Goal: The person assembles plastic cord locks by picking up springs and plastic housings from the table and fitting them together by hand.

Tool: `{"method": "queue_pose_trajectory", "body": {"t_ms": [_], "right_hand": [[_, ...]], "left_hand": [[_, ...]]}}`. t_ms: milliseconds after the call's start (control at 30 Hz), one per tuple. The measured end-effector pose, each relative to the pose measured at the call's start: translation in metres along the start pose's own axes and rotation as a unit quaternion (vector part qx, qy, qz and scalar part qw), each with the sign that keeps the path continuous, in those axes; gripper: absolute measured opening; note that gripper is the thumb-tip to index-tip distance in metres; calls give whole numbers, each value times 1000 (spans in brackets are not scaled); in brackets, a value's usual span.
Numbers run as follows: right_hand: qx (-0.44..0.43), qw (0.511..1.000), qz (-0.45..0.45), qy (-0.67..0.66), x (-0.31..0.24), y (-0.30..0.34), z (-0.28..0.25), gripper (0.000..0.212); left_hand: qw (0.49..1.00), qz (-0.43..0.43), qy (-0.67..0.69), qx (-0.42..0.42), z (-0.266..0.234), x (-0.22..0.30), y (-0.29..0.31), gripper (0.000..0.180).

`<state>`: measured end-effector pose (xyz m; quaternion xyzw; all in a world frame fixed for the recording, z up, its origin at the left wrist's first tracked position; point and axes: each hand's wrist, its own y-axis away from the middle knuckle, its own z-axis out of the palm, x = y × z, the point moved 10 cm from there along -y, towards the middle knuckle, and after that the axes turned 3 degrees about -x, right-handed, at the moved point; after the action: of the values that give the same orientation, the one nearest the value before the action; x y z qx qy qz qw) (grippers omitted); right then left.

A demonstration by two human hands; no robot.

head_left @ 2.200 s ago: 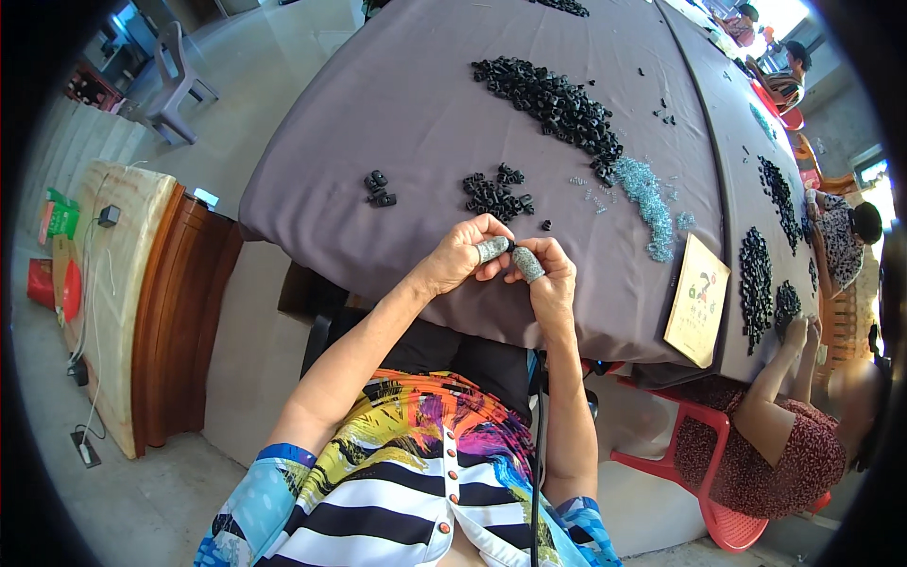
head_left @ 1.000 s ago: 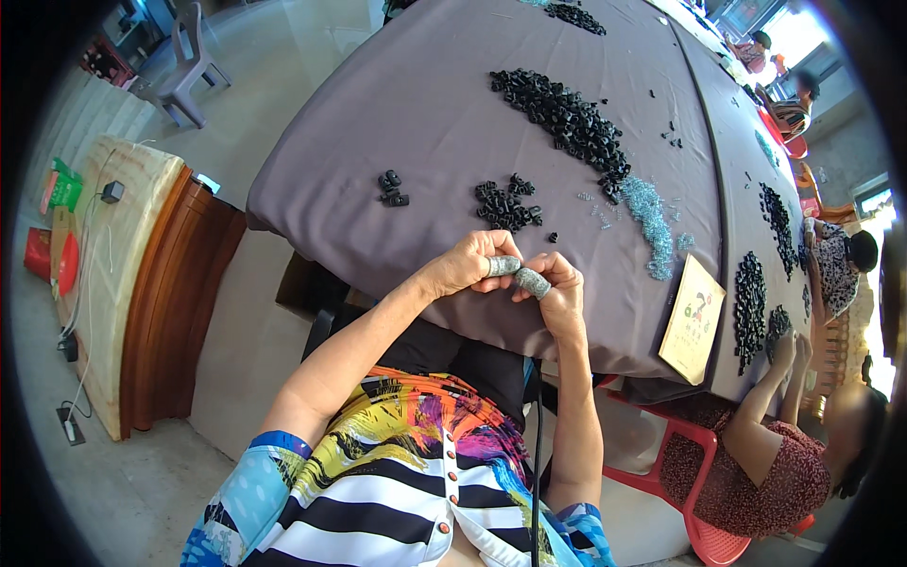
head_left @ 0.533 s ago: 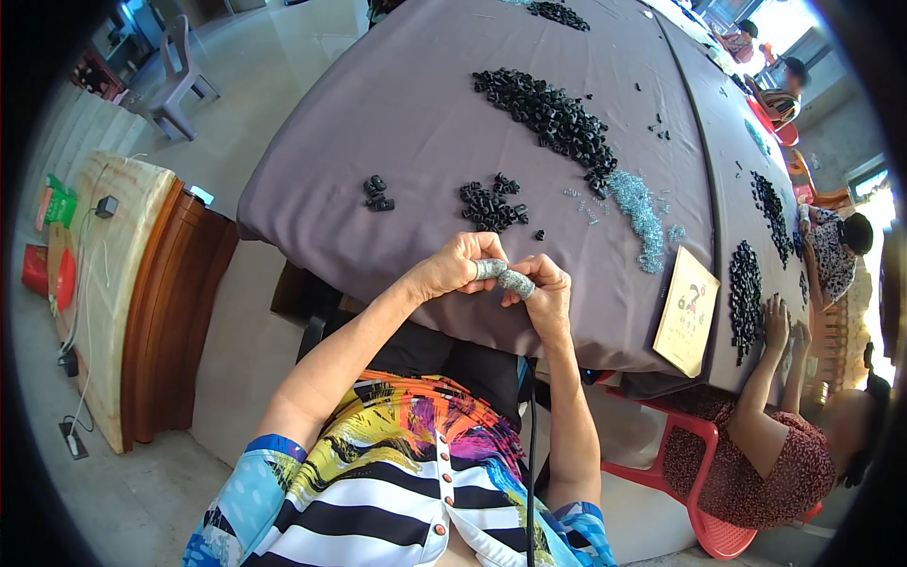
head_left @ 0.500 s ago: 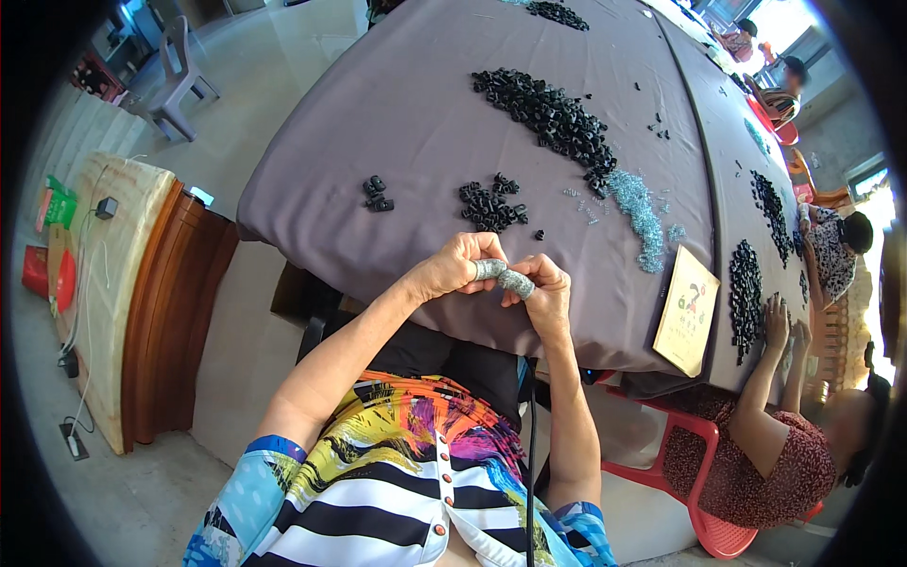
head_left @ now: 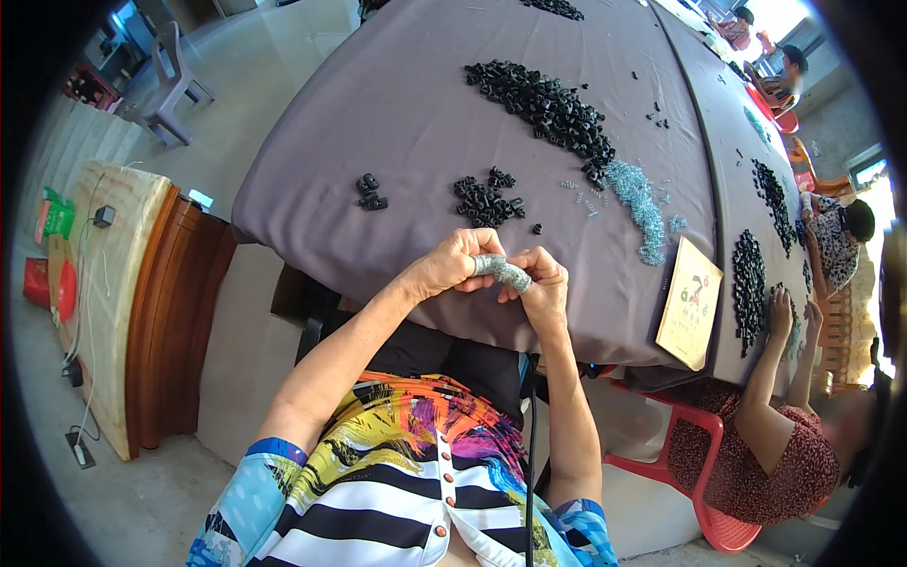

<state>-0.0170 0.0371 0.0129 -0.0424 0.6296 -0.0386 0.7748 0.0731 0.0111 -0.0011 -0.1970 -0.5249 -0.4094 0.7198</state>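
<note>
Just off the table's near edge, my left hand (head_left: 442, 268) and my right hand (head_left: 545, 295) meet, fingers bent and pinched. Grey speckled sleeve-like wraps (head_left: 488, 266) show between them, apparently covering my thumbs, their ends touching. Anything small inside the pinch is hidden by the fingers. Beyond my hands lies a small heap of black plastic pieces (head_left: 484, 200), with a smaller cluster of similar black pieces (head_left: 370, 192) to its left. Farther off is a large black pile (head_left: 548, 111), adjoining a spread of small clear-blue springs (head_left: 638, 210).
A grey cloth (head_left: 359, 113) covers the table. To the right lies a yellowish booklet (head_left: 690, 302). Beyond it, a co-worker's hands (head_left: 780, 317) are near another black pile (head_left: 747, 288). A red chair (head_left: 718, 472) stands at right; a wooden cabinet (head_left: 175, 321) is at left.
My hands stay together, with the wrapped parts now pressed into one bent line. The view has shifted slightly. The co-worker's hands at right have moved a little.
</note>
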Motion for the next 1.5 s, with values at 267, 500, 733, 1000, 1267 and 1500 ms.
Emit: {"method": "queue_pose_trajectory", "body": {"t_ms": [267, 500, 733, 1000, 1267, 1500], "right_hand": [[-2, 1000, 17, 0, -3, 0, 3, 12], [-60, 996, 27, 61, 1, 0, 11, 37], [-28, 998, 60, 15, -1, 0, 14, 31], [23, 987, -100, 126, -17, 1, 4, 31], [61, 973, -65, 215, -15, 1, -2, 26], [66, 944, -128, 298, -32, 5, 13, 27]], "left_hand": [[999, 20, 13, 40, -2, 1, 1, 10], [999, 28, 3, 35, -2, 8, 0, 14], [998, 40, -25, 52, -5, 9, 2, 14], [997, 43, 26, 64, -11, -1, 0, 21], [994, 51, 83, 51, -10, -3, -5, 22], [994, 54, 84, 42, -8, -1, -1, 19]]}}
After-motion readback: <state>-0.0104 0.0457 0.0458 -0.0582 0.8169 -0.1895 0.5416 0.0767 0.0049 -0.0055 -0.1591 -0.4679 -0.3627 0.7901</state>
